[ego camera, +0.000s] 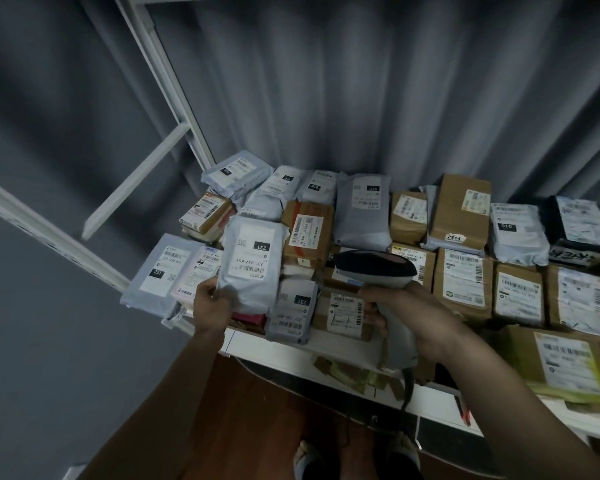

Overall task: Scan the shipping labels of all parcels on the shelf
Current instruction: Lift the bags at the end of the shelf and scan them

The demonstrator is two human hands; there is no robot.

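A grey mailer bag (252, 263) is pinched at its near left corner by the left hand (211, 306), thumb on top and fingers curled beneath, so that the bag is tilted up with its white shipping label (253, 252) facing the camera. The label is seen upside down, marked "231". The handle of a grey barcode scanner (378, 271) is gripped by the right hand (420, 315), fingers wrapped round it; its dark head is pointed left toward the held bag and lies just right of it. A cable hangs from the handle's foot.

The white shelf (326, 344) is covered with parcels lying label-up. Grey bags are gathered at the left and far left, among them a flat bag (160, 271) at the near left edge and another (293, 311) just right of the left hand. Brown cartons (463, 282) are ranged across the middle and right. A grey curtain (361, 81) hangs behind the shelf. A wooden floor and the person's feet are seen below.
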